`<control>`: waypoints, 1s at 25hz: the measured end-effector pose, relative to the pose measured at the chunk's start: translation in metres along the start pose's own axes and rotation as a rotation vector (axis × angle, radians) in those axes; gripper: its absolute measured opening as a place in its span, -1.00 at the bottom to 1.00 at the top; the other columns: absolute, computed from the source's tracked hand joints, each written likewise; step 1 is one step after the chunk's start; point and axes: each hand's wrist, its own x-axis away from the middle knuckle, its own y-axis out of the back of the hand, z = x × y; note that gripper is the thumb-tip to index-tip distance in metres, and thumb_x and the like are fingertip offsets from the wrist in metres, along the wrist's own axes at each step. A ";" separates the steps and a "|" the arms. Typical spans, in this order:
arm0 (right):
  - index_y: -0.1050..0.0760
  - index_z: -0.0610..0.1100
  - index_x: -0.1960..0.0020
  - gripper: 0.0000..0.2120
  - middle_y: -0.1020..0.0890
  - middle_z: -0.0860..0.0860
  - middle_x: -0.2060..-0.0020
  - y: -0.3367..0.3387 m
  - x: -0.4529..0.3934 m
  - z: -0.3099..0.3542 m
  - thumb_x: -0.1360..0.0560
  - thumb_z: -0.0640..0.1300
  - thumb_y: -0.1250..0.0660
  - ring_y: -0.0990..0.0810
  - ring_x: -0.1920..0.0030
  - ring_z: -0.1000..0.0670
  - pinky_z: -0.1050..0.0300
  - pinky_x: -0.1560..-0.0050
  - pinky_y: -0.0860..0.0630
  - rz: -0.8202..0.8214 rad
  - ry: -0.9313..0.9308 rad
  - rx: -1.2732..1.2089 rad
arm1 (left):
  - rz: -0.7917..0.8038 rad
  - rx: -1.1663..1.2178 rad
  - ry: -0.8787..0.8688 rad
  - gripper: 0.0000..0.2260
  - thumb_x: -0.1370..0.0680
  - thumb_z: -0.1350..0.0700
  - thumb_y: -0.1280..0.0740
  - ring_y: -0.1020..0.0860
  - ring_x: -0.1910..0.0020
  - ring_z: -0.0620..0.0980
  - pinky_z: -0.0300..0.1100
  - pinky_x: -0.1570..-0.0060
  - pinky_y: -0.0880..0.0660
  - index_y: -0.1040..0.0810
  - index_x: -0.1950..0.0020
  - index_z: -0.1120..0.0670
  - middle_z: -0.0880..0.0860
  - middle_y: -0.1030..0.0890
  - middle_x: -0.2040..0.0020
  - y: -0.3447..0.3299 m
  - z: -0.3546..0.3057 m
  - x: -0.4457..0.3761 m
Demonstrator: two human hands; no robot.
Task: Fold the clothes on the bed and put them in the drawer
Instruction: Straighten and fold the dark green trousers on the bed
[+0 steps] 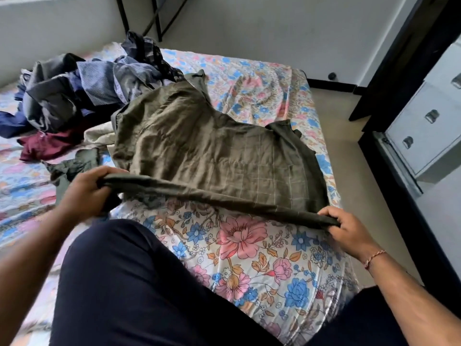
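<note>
Bed (pixel 249 245), one olive shirt (pixel 199 146), two hands

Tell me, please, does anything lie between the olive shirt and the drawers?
Nothing visible does. Both hands, left and right, hold the olive shirt at the bed's edge; only bare floor separates it from the closed white drawers.
</note>
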 end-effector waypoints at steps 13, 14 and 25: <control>-0.54 -0.03 -0.27 -0.47 -0.62 -0.11 -0.12 0.033 -0.172 0.032 -0.34 0.09 -0.48 -0.58 -0.18 -0.23 -0.11 -0.11 -0.57 -0.378 -0.251 0.347 | -0.075 -0.586 0.162 -0.24 -0.41 -0.03 -0.51 -0.34 -0.44 0.29 0.30 -0.38 -0.33 -0.28 -0.55 0.01 0.23 -0.38 -0.46 -0.038 -0.104 -0.209; -0.48 -0.04 -0.38 -0.40 -0.56 -0.09 -0.26 0.023 -0.165 0.035 -0.39 0.09 -0.50 -0.52 -0.30 -0.18 -0.14 -0.24 -0.53 -0.388 -0.062 0.443 | -0.070 -0.616 -0.048 -0.17 -0.41 -0.04 -0.50 -0.26 -0.52 0.27 0.32 -0.44 -0.26 -0.20 -0.61 -0.03 0.18 -0.29 -0.55 -0.056 -0.110 -0.198; 0.23 0.23 -0.65 -0.05 0.20 0.03 -0.66 -0.002 -0.166 0.020 -0.56 -0.28 -0.29 0.08 -0.66 -0.14 -0.11 -0.62 -0.11 0.338 0.023 0.818 | 0.334 -0.843 -0.285 0.00 -0.35 -0.18 -0.47 0.01 -0.69 0.08 0.18 -0.55 -0.20 -0.07 -0.70 -0.06 0.10 -0.08 -0.70 -0.099 -0.040 -0.143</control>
